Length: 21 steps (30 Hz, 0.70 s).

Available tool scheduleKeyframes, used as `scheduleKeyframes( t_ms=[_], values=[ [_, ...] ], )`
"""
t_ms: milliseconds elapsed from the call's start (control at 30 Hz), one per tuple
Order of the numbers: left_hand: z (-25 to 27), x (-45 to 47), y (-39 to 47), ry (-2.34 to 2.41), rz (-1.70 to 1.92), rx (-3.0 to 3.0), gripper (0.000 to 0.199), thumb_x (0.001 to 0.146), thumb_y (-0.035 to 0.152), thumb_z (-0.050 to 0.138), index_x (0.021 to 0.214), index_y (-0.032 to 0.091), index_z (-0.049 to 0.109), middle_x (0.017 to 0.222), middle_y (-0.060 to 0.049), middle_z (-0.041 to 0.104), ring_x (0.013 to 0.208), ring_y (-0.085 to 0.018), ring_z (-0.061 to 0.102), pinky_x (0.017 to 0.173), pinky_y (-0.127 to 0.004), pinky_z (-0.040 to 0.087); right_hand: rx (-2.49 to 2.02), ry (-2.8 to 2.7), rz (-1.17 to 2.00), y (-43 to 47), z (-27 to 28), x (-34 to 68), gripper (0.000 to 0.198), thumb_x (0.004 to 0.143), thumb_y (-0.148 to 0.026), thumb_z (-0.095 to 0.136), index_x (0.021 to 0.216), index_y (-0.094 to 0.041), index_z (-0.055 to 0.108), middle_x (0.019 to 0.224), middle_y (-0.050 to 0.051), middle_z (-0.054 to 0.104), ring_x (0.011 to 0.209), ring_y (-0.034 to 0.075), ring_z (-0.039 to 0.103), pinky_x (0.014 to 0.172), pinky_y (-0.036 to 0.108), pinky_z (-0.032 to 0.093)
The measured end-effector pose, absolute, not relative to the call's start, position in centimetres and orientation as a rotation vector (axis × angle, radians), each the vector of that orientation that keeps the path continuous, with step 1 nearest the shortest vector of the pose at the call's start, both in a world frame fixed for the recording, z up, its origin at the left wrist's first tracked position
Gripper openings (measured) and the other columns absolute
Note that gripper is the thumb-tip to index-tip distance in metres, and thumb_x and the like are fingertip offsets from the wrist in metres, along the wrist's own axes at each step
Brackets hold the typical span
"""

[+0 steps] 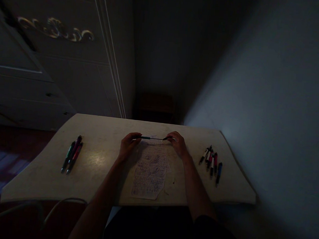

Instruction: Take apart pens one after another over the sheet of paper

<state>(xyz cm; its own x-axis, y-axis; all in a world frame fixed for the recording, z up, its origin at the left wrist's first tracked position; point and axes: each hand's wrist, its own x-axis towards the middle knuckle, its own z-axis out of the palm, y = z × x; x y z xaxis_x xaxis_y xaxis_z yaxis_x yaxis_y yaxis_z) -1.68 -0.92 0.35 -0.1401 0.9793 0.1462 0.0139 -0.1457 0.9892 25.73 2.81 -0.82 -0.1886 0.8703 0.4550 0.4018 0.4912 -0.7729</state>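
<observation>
Over the far end of a scribbled sheet of paper (149,173), my two hands hold parts of a pen in line with each other. My left hand (129,145) pinches the green pen barrel (145,137). A thin dark rod, apparently the pen refill (156,139), spans the gap between the hands. At its right end, my right hand (176,143) pinches a dark pen piece (167,138). My fingers partly cover both pieces. Dense handwriting or scribbles fill the paper, which has a cut lower right corner.
Several pens (73,155) lie close together on the left of the pale table (100,188). On the right lies a group of several shorter-looking pens (212,160), with a blue one (219,173) a little apart. A wall (284,124) borders the right side; a cabinet (77,77) stands behind left.
</observation>
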Motion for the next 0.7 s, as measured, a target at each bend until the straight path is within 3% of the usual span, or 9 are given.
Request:
scheduleKeyframes(
  t_ms=[133, 367, 700],
  values=[
    [0.18, -1.89, -0.89, 1.181, 1.413, 1.222, 0.044, 0.065, 0.048, 0.080, 0.097, 0.019, 0.069, 0.101, -0.011, 0.073, 0.093, -0.027, 0.068, 0.081, -0.041, 0.057, -1.091, -1.821, 0.664, 2.75, -0.94, 25.75, 0.008, 0.085, -0.024, 0.065, 0.085, -0.022, 0.073, 0.089, 0.006, 0.065, 0.088, 0.022, 0.062, 0.085, 0.037, 0.049],
    [-0.51, -2.39, -0.96, 1.141, 1.336, 1.186, 0.051, 0.065, 0.045, 0.082, 0.107, 0.020, 0.067, 0.097, -0.008, 0.071, 0.078, -0.021, 0.069, 0.068, -0.035, 0.057, -1.110, -1.850, 0.742, 2.78, -0.85, 26.08, 0.007, 0.083, -0.023, 0.067, 0.082, -0.023, 0.075, 0.087, 0.005, 0.067, 0.086, 0.021, 0.062, 0.085, 0.036, 0.048],
    [0.27, -2.31, -0.99, 1.149, 1.412, 1.146, 0.051, 0.063, 0.046, 0.084, 0.103, 0.020, 0.068, 0.093, -0.009, 0.073, 0.085, -0.023, 0.071, 0.074, -0.037, 0.057, -1.111, -1.857, 0.785, 2.62, -0.73, 26.23, 0.009, 0.082, -0.030, 0.071, 0.083, -0.023, 0.076, 0.087, 0.005, 0.067, 0.086, 0.020, 0.063, 0.083, 0.035, 0.049]
  ],
)
